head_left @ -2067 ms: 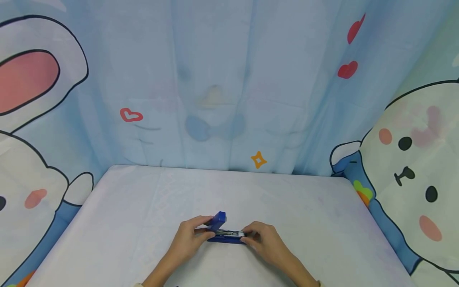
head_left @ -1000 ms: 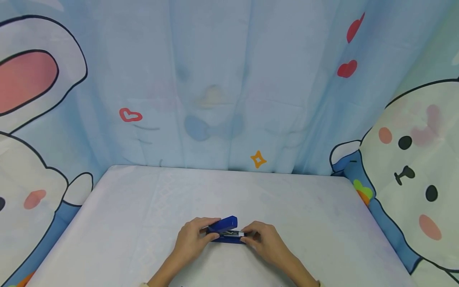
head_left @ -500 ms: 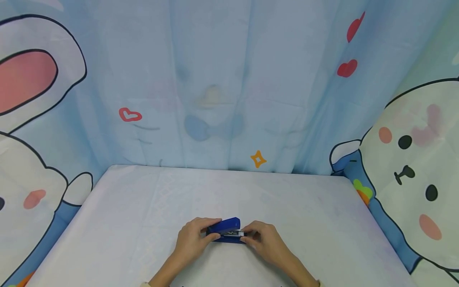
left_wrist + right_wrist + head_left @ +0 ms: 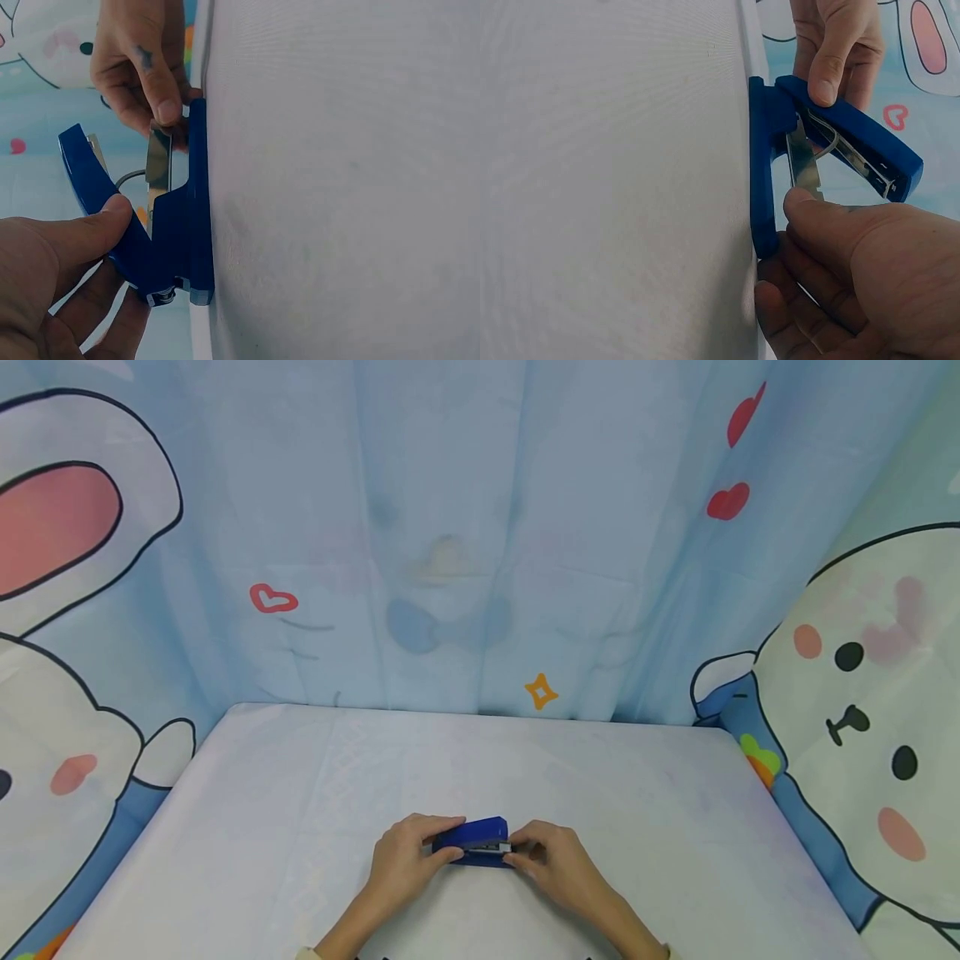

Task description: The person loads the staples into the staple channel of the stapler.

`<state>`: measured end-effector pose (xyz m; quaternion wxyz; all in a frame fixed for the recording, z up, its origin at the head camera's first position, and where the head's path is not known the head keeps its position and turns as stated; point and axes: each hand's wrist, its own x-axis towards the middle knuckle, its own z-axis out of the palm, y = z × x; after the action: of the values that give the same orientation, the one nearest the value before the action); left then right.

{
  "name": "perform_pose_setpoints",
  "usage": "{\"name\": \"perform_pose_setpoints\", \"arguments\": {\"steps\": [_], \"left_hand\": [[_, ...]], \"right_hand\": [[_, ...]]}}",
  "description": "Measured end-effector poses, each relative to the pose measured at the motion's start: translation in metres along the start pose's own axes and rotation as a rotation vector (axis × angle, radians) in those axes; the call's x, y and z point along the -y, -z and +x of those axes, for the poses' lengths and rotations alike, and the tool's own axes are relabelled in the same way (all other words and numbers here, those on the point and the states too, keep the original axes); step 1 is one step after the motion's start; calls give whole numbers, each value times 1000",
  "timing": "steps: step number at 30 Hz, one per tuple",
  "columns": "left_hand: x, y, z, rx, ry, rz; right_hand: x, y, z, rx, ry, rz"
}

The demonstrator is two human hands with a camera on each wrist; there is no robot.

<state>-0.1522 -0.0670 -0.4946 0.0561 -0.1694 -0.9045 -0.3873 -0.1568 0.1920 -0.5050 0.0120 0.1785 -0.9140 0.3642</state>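
A blue stapler point(image 4: 472, 835) stands on the white table, its top cover raised at an angle over the metal staple magazine point(image 4: 158, 161). My left hand point(image 4: 405, 856) grips the hinge end, thumb and fingers around the cover point(image 4: 90, 176). At the opposite end my right hand point(image 4: 551, 860) pinches the front of the magazine, its thumb on the metal in the right wrist view and its other fingers by the tip of the base point(image 4: 762, 187). A curved metal piece point(image 4: 829, 139) links the cover and the magazine.
The white tabletop point(image 4: 300, 793) spreads around both hands. Behind it hangs a light blue curtain point(image 4: 450, 460) printed with cartoon animals, hearts and a star, which also runs along both sides.
The stapler's cover has swung down from steeply raised to a low angle over the magazine, guided by my left hand. The right hand stays in place at the front end.
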Motion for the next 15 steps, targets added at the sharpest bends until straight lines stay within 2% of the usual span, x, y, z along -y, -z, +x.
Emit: {"name": "perform_pose_setpoints", "arguments": {"steps": [6, 15], "left_hand": [[0, -2, 1, -5, 0, 19], [-2, -4, 0, -32, -42, 63]], "right_hand": [[-1, 1, 0, -7, 14, 13], [-2, 1, 0, -4, 29, 37]]}}
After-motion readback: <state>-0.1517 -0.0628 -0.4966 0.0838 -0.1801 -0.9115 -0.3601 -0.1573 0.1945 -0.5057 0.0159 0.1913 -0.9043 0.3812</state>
